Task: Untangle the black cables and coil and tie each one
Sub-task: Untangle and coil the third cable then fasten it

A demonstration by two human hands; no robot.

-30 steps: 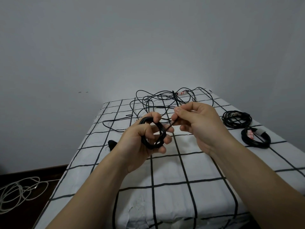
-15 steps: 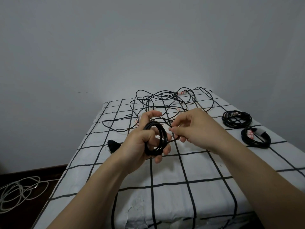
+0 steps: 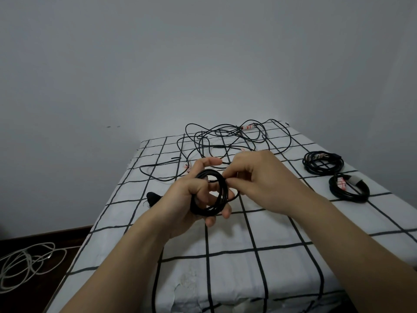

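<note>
My left hand (image 3: 191,199) grips a small coil of black cable (image 3: 223,193) above the middle of the table, fingers curled through its loops. My right hand (image 3: 259,179) pinches the loose end of that cable at the coil's right side, fingertips against the loops. A tangle of black cables (image 3: 228,141) with red-and-white tags lies at the table's far end. Two coiled black cables sit at the right: a far coil (image 3: 322,164) and a near coil (image 3: 349,188) with a white tie.
The table (image 3: 248,245) wears a white cloth with a black grid. A small black object (image 3: 153,197) lies left of my left wrist. White cable (image 3: 24,265) is heaped on the dark floor at lower left. A grey wall stands behind.
My right hand has come down and closer to the coil, bringing the cable end against the loops. My left hand has lowered a little, with the coil turned more edge-on.
</note>
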